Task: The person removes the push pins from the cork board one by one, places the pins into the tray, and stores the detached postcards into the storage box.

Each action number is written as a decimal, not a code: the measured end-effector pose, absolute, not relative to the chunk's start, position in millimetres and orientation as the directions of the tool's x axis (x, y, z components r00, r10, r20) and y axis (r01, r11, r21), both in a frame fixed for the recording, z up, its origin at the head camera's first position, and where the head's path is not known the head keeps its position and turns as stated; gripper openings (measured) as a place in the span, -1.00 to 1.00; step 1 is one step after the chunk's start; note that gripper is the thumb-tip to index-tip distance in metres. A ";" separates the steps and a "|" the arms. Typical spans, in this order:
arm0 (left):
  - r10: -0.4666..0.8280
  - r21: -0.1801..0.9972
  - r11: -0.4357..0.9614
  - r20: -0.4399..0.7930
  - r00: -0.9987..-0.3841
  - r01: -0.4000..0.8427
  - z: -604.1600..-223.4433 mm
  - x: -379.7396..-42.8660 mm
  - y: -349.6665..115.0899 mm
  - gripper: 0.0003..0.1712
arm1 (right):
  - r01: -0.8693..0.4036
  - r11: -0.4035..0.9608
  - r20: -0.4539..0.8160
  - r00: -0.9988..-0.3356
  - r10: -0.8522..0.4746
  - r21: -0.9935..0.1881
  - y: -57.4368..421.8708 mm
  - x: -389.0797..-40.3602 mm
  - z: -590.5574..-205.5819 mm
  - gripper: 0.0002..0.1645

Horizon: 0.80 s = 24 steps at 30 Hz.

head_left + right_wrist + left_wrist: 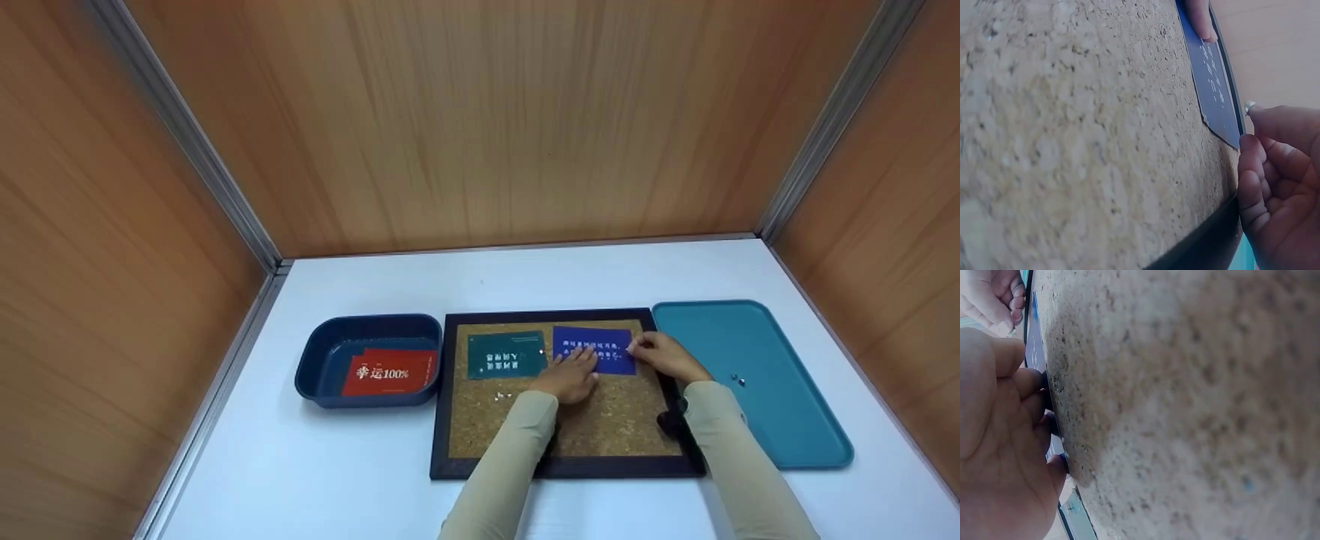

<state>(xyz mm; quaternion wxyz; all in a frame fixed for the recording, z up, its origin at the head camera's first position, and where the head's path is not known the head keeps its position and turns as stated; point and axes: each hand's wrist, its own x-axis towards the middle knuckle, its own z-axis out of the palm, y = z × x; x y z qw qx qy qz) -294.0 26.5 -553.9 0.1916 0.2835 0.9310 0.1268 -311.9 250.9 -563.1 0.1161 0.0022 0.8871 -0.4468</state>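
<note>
A blue card [609, 339] with white writing lies at the upper right of the framed cork board [615, 420]. My left hand [568, 377] rests on the card with its fingers spread and fairly straight. Near the card's right edge, my right hand [667, 357] pinches a small silvery push pin [1249, 107] between thumb and finger. Left of the blue card is a green card [499, 349] with white writing, and a small shiny pin [541, 351] shows at its right edge. Several loose pins [502, 395] lie below the green card.
A dark blue bin [319, 364] with red cards [390, 373] in it stands left of the board. On the right, a teal tray [795, 420] holds a few small pins [739, 381]. Wooden panels [525, 135] enclose the white table [360, 465] behind and at both sides.
</note>
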 end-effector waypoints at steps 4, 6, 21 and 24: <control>0.574 0.344 0.809 -0.285 -0.768 0.476 -553.4 -294.0 26.5 -0.40 | 0.120 0.595 -0.211 -0.974 -0.085 -0.795 250.9 -311.0 -562.7 -0.72; 0.573 0.347 0.809 -0.287 -0.767 0.474 -553.3 -293.8 26.4 -0.40 | 0.128 0.591 -0.216 -0.973 -0.080 -0.796 250.7 -310.7 -562.3 -0.72; 0.575 0.355 0.806 -0.287 -0.766 0.473 -556.0 -295.5 24.4 -0.40 | 0.127 0.583 -0.211 -0.974 -0.079 -0.803 249.9 -308.0 -557.4 -0.73; 0.579 0.359 0.804 -0.290 -0.762 0.474 -557.4 -296.1 24.6 -0.40 | 0.099 0.602 -0.185 -0.979 -0.083 -0.792 252.1 -307.6 -556.5 -0.72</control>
